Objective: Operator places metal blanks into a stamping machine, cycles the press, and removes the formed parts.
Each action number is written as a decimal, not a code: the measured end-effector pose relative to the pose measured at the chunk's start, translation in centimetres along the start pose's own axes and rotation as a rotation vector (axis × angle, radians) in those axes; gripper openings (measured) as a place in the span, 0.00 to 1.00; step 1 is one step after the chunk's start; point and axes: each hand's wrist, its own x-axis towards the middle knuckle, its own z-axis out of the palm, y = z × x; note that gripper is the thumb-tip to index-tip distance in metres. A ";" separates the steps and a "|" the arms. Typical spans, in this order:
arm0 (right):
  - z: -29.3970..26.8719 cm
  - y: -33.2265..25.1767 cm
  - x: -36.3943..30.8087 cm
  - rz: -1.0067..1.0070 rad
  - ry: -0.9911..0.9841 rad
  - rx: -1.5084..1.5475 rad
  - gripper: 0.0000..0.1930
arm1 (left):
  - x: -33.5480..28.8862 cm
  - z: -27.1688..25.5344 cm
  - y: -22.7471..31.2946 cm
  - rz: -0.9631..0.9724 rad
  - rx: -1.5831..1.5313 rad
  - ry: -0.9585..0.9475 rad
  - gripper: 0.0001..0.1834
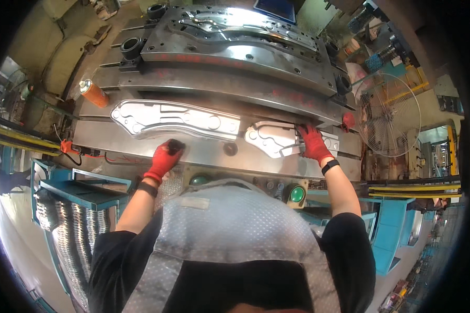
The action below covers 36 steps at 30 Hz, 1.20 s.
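Both my hands wear red gloves. My left hand [167,155] rests at the front of the steel press bed [203,151], its dark-tipped fingers curled, with nothing visible in them. Just beyond it lies a long, shiny stamped metal panel [180,117], curved and wider at its left end; layered edges along its front suggest a stack. My right hand [313,143] reaches across a second stamped metal panel [272,136] on the right, fingers gripping near its far edge. Part of that panel is hidden under the glove.
Behind the panels stands a heavy die [209,55] with a shaped part on top. An orange spray can [93,93] is at left, a wire fan [389,115] at right. Near my apron is a green push button [296,194]. Stacked metal parts [75,224] stand lower left.
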 end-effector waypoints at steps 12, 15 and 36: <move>1.1 -1.5 -0.4 0.111 0.034 0.013 0.57 | -0.5 0.2 2.7 -0.023 0.079 0.118 0.14; 1.4 -1.8 -0.9 0.048 0.154 0.008 0.54 | -0.1 0.6 1.2 0.008 0.044 0.130 0.16; 0.9 0.8 -2.4 -0.045 0.030 0.253 0.56 | -0.2 0.2 0.4 -0.023 0.093 0.090 0.15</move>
